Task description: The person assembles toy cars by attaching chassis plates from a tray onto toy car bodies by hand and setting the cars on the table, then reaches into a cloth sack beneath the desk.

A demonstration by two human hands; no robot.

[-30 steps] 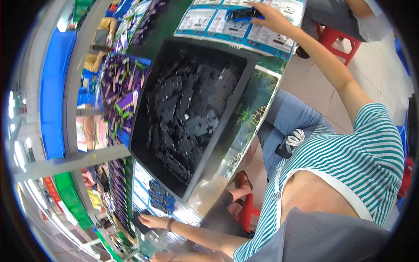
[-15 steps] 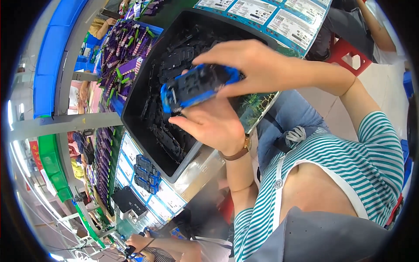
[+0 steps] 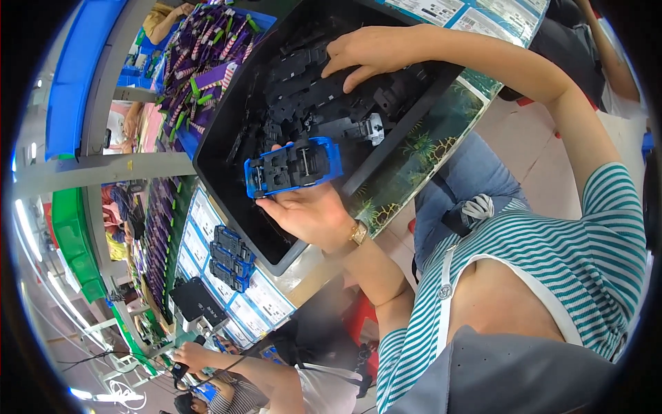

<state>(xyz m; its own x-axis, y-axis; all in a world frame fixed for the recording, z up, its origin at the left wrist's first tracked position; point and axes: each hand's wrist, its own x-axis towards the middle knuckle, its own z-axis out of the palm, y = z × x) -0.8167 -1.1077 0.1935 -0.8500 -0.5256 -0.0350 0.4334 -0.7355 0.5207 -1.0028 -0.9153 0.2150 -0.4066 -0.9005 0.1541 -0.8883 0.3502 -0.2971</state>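
On the palm of my left hand (image 3: 310, 215), fingers curled round it, lies a blue-and-black plastic toy car chassis (image 3: 293, 169) with its inner side and a metal rod showing. The hand is over the near edge of a big black bin (image 3: 281, 268). Black molded plastic parts (image 3: 296, 100) fill much of that bin. My right hand (image 3: 369, 55) reaches over these parts, thumb and fingers apart. Its fingertips are at the parts; whether they touch one I cannot tell. A part with a silvery end (image 3: 372, 129) lies among them.
Several similar blue-and-black chassis (image 3: 231, 259) are lined up on printed sheets left of the bin, near a black box (image 3: 198, 301). Purple-and-green striped items (image 3: 200, 76) heap in a blue tray behind. A grey post crosses at left. A co-worker's arm (image 3: 234, 366) is at the bottom.
My right hand has let go of the chassis and moved up and away over the bin's parts. The chassis stays in my left hand, now showing its inner side.
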